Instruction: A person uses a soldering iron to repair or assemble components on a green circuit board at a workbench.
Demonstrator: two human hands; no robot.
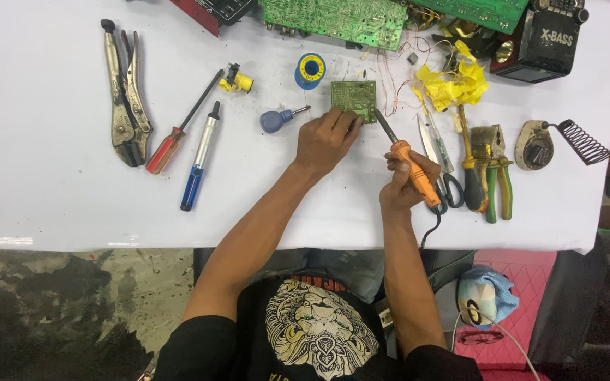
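Observation:
My left hand [325, 140] rests on the white table with its fingertips on the near edge of a small green circuit board [354, 97]. My right hand [405, 182] grips an orange-handled soldering iron [412, 169]; its dark tip points up-left and ends at the board's right edge. Thin copper wires [390, 85] trail from the board toward the back.
Left of the hands lie locking pliers [126, 99], a red screwdriver [175, 134], a blue-and-silver desoldering pump [199, 159], a small blue screwdriver [280, 118] and a solder spool [310, 70]. Scissors [440, 159], pliers [494, 169], an iron stand [555, 141] and yellow tape [457, 83] sit right.

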